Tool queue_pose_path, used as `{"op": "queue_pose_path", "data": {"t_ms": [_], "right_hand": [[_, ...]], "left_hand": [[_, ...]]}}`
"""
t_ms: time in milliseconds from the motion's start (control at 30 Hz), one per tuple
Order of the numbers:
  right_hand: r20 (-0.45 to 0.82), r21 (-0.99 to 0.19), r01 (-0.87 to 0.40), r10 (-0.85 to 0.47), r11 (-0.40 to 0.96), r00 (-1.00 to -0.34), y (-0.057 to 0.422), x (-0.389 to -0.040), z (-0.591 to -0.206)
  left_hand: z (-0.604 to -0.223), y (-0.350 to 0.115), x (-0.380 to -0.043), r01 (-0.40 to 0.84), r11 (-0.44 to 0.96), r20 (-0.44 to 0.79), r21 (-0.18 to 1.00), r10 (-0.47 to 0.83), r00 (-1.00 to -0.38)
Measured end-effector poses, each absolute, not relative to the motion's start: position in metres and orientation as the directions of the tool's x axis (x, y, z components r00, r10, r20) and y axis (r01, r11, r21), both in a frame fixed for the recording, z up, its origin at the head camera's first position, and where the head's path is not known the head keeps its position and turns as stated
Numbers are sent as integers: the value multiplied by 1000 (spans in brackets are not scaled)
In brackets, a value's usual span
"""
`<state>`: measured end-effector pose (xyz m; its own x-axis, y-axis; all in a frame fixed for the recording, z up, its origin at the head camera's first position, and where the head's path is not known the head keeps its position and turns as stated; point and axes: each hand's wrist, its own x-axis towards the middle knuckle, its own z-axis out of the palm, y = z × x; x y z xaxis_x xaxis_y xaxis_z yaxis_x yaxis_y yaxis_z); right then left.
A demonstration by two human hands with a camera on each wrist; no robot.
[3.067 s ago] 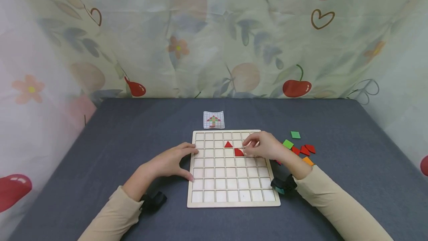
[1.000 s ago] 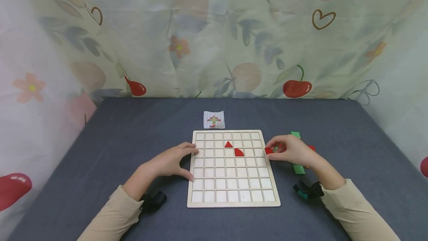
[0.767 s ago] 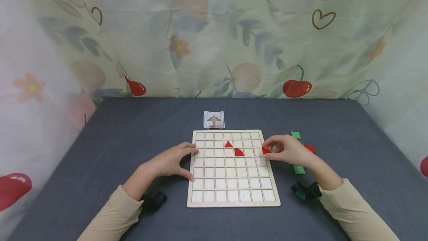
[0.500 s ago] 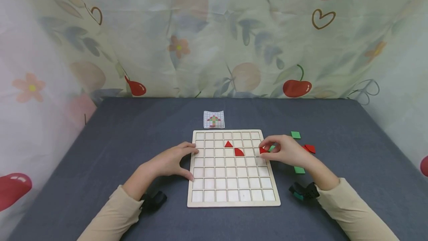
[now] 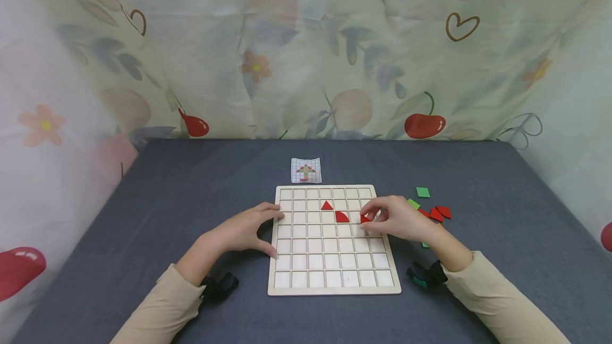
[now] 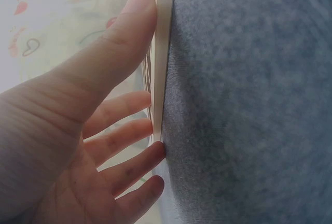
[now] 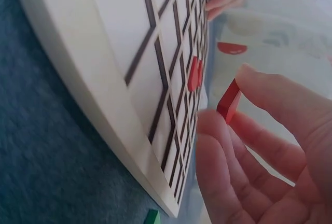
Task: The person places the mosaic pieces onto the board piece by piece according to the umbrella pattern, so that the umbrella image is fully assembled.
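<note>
Over the board point(image 5: 331, 262) (right edge), the right hand point(image 5: 398, 217) pinches a tile point(image 7: 229, 101).

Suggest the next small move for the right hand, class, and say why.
Probably lower the red piece into a free cell: the right hand pinches it over the board, where a red triangle already sits in one.

The dark table point(image 5: 215, 174) bears a gridded board point(image 5: 323, 262), a card point(image 5: 306, 171) and loose tiles point(image 5: 435, 214).
</note>
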<state>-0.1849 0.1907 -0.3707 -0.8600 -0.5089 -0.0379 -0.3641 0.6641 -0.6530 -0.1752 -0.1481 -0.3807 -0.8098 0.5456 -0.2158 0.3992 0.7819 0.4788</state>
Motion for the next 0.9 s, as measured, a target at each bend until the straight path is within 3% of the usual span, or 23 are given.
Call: {"op": "queue_pose_path", "data": {"t_ms": [900], "right_hand": [[-89,-611,-393,-553,687,-828,174,-190,-379]], "left_hand": [[-381,-149,-175,421,768,-201,483,565,-800]]}}
